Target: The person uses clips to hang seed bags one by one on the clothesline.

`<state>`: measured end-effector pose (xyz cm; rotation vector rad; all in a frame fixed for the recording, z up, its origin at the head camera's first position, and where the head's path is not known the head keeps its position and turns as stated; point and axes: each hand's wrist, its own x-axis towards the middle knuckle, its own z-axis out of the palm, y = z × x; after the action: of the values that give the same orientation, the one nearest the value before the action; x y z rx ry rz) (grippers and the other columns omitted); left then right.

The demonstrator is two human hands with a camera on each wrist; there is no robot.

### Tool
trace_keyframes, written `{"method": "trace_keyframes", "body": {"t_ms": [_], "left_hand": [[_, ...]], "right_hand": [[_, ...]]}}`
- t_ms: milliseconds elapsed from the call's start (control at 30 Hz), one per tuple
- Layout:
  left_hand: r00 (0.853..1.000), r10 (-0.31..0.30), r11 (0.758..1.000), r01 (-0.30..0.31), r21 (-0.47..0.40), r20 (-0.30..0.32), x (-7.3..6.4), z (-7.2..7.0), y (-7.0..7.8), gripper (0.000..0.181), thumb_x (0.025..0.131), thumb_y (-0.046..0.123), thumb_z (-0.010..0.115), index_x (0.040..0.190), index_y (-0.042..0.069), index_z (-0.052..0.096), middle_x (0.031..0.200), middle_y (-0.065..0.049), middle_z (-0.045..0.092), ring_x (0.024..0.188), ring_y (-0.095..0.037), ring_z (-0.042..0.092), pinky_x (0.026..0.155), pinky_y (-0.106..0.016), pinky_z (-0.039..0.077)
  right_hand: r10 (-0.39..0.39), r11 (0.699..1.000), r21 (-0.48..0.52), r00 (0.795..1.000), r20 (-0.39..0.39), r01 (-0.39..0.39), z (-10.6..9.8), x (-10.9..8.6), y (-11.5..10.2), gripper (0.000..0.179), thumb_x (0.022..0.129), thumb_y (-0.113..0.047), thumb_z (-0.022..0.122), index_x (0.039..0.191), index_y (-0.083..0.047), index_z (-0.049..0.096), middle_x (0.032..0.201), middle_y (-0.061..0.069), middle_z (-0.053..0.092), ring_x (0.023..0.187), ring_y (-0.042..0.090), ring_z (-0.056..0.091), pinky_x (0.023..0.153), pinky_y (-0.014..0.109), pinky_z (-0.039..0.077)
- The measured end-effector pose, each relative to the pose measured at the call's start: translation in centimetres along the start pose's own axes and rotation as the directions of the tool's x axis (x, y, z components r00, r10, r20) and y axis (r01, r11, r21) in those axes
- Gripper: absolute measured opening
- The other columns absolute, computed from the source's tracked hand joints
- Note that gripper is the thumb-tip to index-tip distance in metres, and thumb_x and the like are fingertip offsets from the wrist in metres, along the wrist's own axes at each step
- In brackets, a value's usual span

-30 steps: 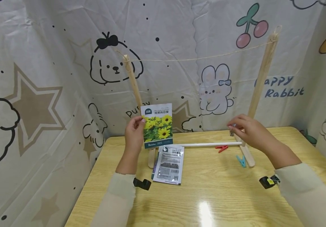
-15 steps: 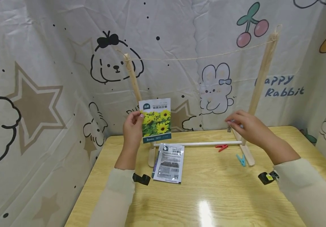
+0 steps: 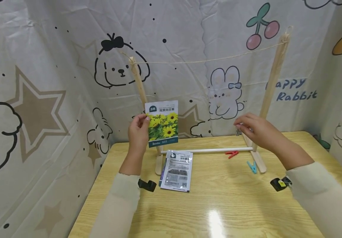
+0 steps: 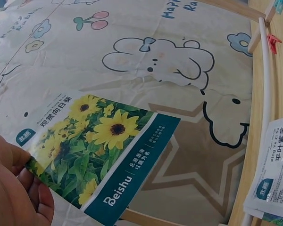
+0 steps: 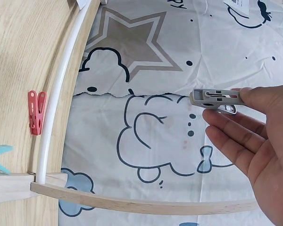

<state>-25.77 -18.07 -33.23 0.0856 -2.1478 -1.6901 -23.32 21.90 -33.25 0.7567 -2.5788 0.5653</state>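
My left hand (image 3: 139, 134) pinches a sunflower seed packet (image 3: 162, 124) by its left edge, holding it upright in front of the left wooden post (image 3: 138, 81). The left wrist view shows the packet's yellow flowers (image 4: 115, 129) and dark green bottom band. On the right, my right hand (image 3: 255, 130) holds a grey clothespin (image 5: 217, 97) between thumb and fingers, near the right post (image 3: 273, 77). Above both hands a thin string (image 3: 203, 61) runs from post to post. In the head view the clothespin is mostly hidden by the fingers.
More seed packets (image 3: 176, 172) lie stacked on the table (image 3: 218, 198) below my left hand. A red clothespin (image 3: 232, 154) and a blue clothespin (image 3: 252, 167) lie near the right foot of the stand. A white rod (image 3: 209, 150) joins the posts low down.
My left hand has raised the seed packet and shifted it slightly left. My right hand has moved a little up and left with the grey clothespin.
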Motion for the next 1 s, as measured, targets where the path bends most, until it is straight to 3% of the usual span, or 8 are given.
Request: {"method": "trace_keyframes", "body": {"t_ms": [133,467,1000], "left_hand": [[1.0,0.019,1.0,-0.019,0.0,0.004,0.2,0.0,0.3,0.031,0.105,0.032,0.056,0.127,0.011,0.06,0.119,-0.008,0.061,0.11,-0.02,0.055,0.095,-0.036,0.048],[0.999,0.032,0.999,-0.032,0.021,-0.016,0.3,-0.4,0.8,0.031,0.105,0.034,0.054,0.127,0.013,0.061,0.122,-0.006,0.062,0.113,-0.019,0.055,0.098,-0.035,0.049],[1.0,0.028,0.999,-0.028,-0.029,-0.002,1.3,-0.7,2.0,0.029,0.104,0.031,0.056,0.126,0.012,0.062,0.122,-0.006,0.063,0.112,-0.018,0.055,0.096,-0.036,0.047]], "right_hand": [[0.011,1.0,-0.003,1.0,0.012,-0.011,-0.5,0.2,-0.3,0.015,0.1,-0.005,0.061,0.112,-0.007,0.07,0.115,0.012,0.066,0.097,0.028,0.065,0.083,0.049,0.057],[-0.048,0.999,0.004,0.999,0.003,0.048,-1.4,1.0,-1.0,0.016,0.098,-0.003,0.063,0.112,-0.003,0.07,0.115,0.015,0.066,0.097,0.031,0.069,0.085,0.049,0.058],[-0.156,0.987,-0.031,0.987,-0.031,0.155,-2.6,2.7,-2.1,0.012,0.096,-0.002,0.066,0.107,-0.005,0.07,0.105,0.011,0.068,0.089,0.024,0.066,0.074,0.042,0.058]]}}
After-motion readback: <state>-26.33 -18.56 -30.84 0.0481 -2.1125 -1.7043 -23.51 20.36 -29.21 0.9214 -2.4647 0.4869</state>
